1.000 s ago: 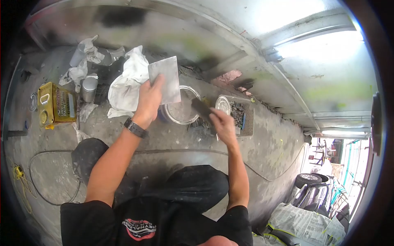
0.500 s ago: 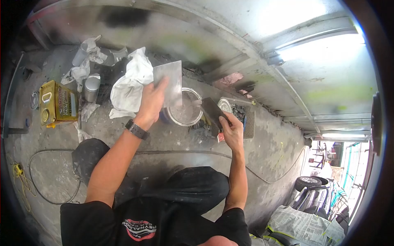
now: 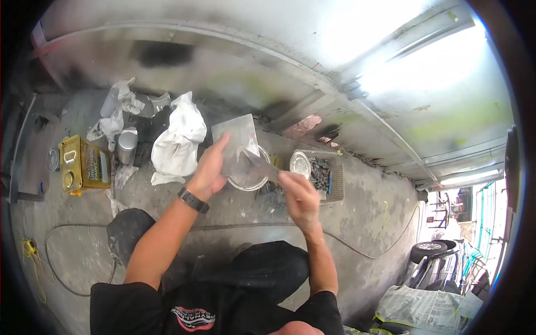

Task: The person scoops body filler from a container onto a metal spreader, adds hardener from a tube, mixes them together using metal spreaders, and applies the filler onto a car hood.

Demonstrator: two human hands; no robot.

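Dark blade (image 3: 264,167) has swung across the plate (image 3: 233,129), perhaps touching.

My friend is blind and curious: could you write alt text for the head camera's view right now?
A person's left hand holds a pale plate over an open can; the right hand holds a blurred blade, overlapping the plate in view. A white cloth and gold tin are to the left.

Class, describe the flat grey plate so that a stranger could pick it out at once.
Start from the grey floor and find the round, pale-rimmed tub on it. The plate, in the person's left hand, hides part of that tub. Unlike the rumpled white cloth to its left, the plate is flat and straight-edged, with sharp corners.
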